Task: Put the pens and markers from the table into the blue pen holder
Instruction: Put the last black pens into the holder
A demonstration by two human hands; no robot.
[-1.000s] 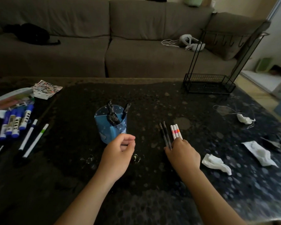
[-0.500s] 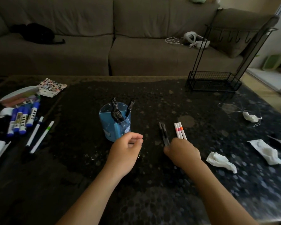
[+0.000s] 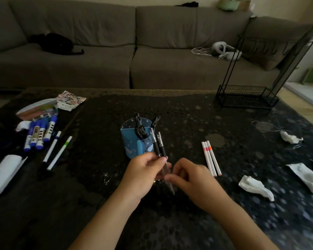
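Note:
The blue pen holder (image 3: 130, 141) stands mid-table with several black pens in it. Just in front of it, two black pens (image 3: 159, 144) are lifted off the table, tilted, tops toward the holder. My left hand (image 3: 145, 168) grips them around the middle. My right hand (image 3: 190, 175) pinches their lower ends. Three white markers with orange and pink bands (image 3: 210, 157) lie side by side to the right. Two white markers (image 3: 57, 152) and several blue-capped markers (image 3: 40, 133) lie at the left.
Crumpled white tissues (image 3: 255, 186) lie at the right, one more (image 3: 290, 138) farther back. A black wire rack (image 3: 246, 96) stands at the back right. A white packet (image 3: 5, 172) and colourful packages (image 3: 43, 109) sit on the left. A grey sofa (image 3: 134, 51) is behind the dark table (image 3: 188, 114).
My right hand picked the two black pens up from the table and brought them left. My left hand has closed on them in front of the holder.

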